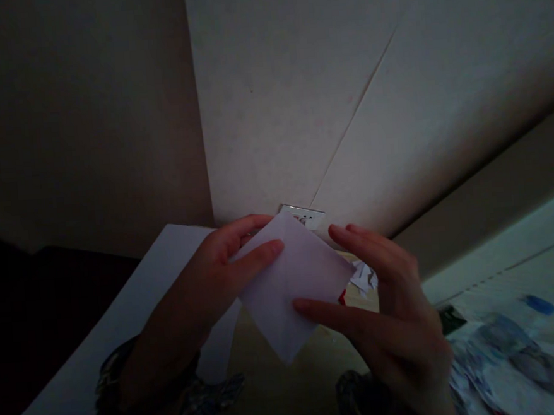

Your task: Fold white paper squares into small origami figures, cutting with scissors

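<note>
A white piece of paper [309, 265], diamond-shaped with a crease down its middle, is held up above the table. My left hand [215, 269] grips its left side, thumb on the near face and fingers behind the upper edge. My right hand [398, 319] is at the right side; its thumb tip rests on the paper's lower middle. The fingers of that hand are spread away from the thumb, just beyond the right corner and apart from the paper. Under my left forearm lies a larger white sheet [140, 293].
Small white paper scraps [363, 276] and a bit of something red [342, 298] show behind the held paper. A wall socket [316, 216] sits low on the wall ahead. Below is the pale wooden table [268, 353]. Crumpled plastic [505, 356] lies at the lower right. The scene is dim.
</note>
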`<state>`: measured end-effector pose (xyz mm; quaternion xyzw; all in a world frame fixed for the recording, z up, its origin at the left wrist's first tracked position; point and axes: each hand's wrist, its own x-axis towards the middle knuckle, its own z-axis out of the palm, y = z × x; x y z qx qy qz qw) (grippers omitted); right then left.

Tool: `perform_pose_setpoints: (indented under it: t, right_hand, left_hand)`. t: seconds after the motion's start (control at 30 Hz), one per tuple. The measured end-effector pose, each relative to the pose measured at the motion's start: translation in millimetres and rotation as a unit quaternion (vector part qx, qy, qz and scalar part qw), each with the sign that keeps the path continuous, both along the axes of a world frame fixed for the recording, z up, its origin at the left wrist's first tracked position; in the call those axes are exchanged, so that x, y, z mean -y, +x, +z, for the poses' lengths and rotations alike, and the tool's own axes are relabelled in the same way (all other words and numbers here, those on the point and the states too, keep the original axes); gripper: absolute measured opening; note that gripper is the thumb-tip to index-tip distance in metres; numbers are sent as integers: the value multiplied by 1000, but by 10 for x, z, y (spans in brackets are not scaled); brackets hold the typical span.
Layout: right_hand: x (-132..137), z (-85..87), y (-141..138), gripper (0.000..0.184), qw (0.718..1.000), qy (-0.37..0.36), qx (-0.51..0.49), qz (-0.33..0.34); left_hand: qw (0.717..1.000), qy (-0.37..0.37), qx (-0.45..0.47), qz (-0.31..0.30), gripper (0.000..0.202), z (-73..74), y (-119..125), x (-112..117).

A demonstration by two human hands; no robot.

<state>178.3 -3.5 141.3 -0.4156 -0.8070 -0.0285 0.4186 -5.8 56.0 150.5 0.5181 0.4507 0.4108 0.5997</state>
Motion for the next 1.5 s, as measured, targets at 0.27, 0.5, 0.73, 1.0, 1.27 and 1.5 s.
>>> perform_pose_setpoints:
  t: [0.27,0.5,0.73,1.0,1.27,1.5]
  right_hand:
    - [-11,19,-15,32,996,-18,86,28]
    - [-38,11,-105,20,999,4,28,26]
    - [-67,20,-114,25,998,-13,-15,67]
    - [-42,0,-114,8,995,-67,-71,33]
    - [-31,20,-127,10,990,-108,-95,-1]
    - [-33,-46,-140,12,964,-142,-220,-56]
  left_hand:
    - [1000,23,3,0,39,11,9,-22]
    - [1000,14,11,-26,43,-9,-6,-17]
    - [998,51,31,-32,28,-46,6,-19]
    - [978,170,-86,-87,17,-57,-13,2]
    - [949,248,-164,-103,28,-19,-5,36]
    - [943,264,-159,-127,20,15,9,70]
